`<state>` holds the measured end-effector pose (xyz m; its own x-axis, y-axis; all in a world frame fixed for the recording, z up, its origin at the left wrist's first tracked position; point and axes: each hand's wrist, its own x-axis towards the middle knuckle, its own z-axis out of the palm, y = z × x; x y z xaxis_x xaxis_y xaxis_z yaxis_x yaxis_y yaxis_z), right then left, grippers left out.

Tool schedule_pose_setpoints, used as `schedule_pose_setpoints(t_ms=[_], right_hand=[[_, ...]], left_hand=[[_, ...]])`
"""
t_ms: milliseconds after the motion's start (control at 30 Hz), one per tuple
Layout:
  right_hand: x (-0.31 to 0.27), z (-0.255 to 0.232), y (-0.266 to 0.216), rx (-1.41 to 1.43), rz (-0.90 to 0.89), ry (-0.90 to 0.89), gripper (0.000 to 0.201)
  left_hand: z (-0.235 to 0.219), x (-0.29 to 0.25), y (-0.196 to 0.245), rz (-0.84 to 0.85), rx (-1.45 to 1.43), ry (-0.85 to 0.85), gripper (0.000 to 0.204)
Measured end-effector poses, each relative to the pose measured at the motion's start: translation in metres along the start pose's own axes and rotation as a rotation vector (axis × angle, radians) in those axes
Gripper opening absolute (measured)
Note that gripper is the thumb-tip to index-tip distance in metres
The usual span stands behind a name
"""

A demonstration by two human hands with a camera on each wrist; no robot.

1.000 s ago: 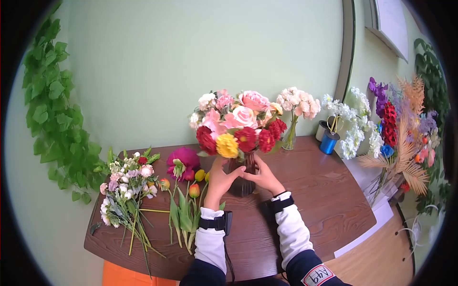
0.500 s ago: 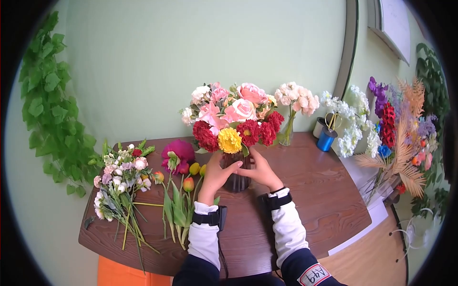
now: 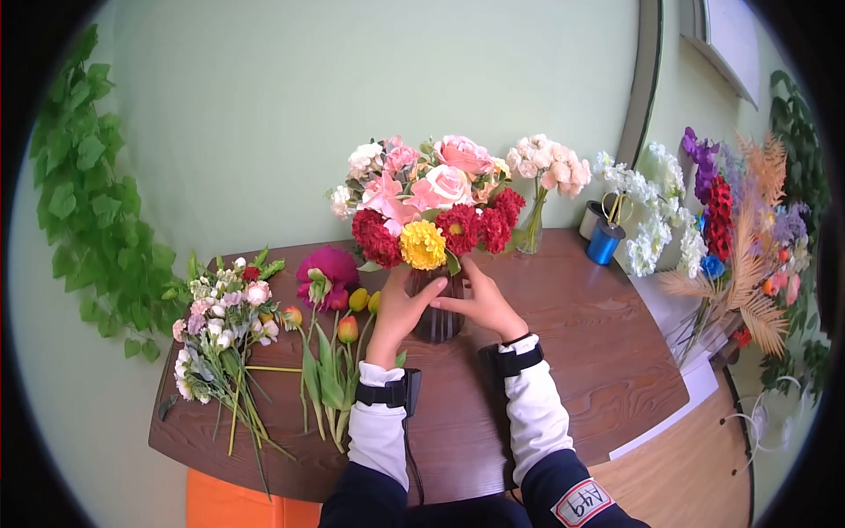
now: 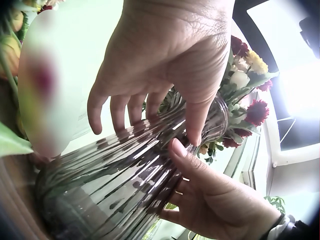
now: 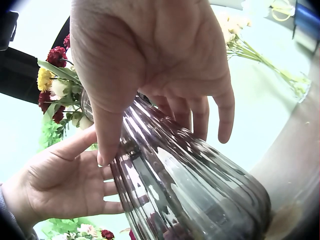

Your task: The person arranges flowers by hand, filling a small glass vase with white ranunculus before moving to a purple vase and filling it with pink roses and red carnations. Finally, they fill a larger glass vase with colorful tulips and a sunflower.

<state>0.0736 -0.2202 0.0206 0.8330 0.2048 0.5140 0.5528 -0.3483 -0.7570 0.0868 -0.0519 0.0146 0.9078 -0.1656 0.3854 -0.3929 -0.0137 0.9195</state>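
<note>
On the brown table (image 3: 603,352) against a pale green wall (image 3: 370,79), the vase (image 3: 437,329) stands upright between your left hand (image 3: 399,315) and right hand (image 3: 487,308) — both equally near, curled round its opposite sides — its long axis rising past your grip toward the flowers (image 3: 440,189) above.

We seem to be in a flower-arranging room: loose flowers (image 3: 224,339) cover the wooden table's (image 3: 598,352) left side, ivy (image 3: 101,207) hanging beyond.
</note>
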Motion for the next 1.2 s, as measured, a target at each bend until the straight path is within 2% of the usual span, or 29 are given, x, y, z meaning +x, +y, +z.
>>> schedule_pose_setpoints(t_ms=[33,100,133,233,267,333,367,433,467,533,567,633,733,867,900,967,1067,1200], right_hand=[[0.000,-0.001,-0.001,-0.018,0.007,-0.005,0.077],[0.000,0.000,-0.002,-0.013,0.001,-0.005,0.075],[0.000,-0.001,-0.002,-0.011,0.003,-0.008,0.075],[-0.001,-0.006,-0.003,-0.020,0.043,-0.083,0.075],[-0.002,-0.007,-0.004,0.038,0.009,-0.102,0.075],[-0.004,-0.008,-0.004,0.095,-0.022,-0.127,0.075],[-0.004,-0.007,-0.002,0.091,-0.021,-0.147,0.075],[-0.005,-0.007,-0.002,0.091,-0.019,-0.169,0.076],[-0.005,-0.007,-0.003,0.106,-0.023,-0.172,0.075],[-0.004,-0.007,-0.005,0.123,-0.027,-0.176,0.075],[-0.004,-0.008,-0.007,0.106,-0.003,-0.199,0.074],[-0.004,-0.010,-0.009,0.090,0.022,-0.221,0.074],[-0.004,-0.012,-0.009,0.112,0.056,-0.262,0.071],[-0.005,-0.011,-0.009,0.136,0.056,-0.271,0.072],[-0.005,-0.011,-0.010,0.155,0.054,-0.265,0.071],[-0.005,-0.011,-0.010,0.173,0.051,-0.266,0.071],[-0.005,-0.010,-0.009,0.190,0.045,-0.268,0.071],[-0.006,-0.011,-0.009,0.182,0.071,-0.285,0.071]], left_hand=[[0.000,0.001,0.000,-0.007,0.000,0.003,0.061],[0.000,0.004,0.007,0.116,-0.125,0.103,0.055],[0.000,0.002,0.013,0.113,-0.124,0.105,0.055],[0.005,-0.005,0.028,0.233,-0.350,0.224,0.029],[0.005,-0.009,0.031,0.231,-0.349,0.228,0.029],[0.005,-0.018,0.040,-0.041,-0.240,0.254,0.030],[0.006,-0.018,0.037,-0.044,-0.241,0.259,0.030],[0.007,-0.016,0.031,0.110,-0.018,0.290,0.030],[0.008,-0.015,0.030,0.108,-0.016,0.291,0.030],[0.009,-0.010,0.040,0.151,-0.215,0.379,0.029],[0.007,-0.008,0.039,0.151,-0.214,0.379,0.029],[0.003,-0.006,0.038,0.087,-0.472,0.288,0.032],[-0.002,-0.010,0.041,0.011,-0.543,0.243,0.027],[-0.001,-0.011,0.041,-0.050,-0.507,0.292,0.032],[-0.001,-0.012,0.043,-0.050,-0.508,0.293,0.032],[0.000,-0.015,0.046,0.127,-0.703,0.205,0.029],[0.000,-0.016,0.044,0.085,-0.561,0.119,0.037],[0.010,-0.012,0.045,0.068,-0.545,0.194,0.044]])
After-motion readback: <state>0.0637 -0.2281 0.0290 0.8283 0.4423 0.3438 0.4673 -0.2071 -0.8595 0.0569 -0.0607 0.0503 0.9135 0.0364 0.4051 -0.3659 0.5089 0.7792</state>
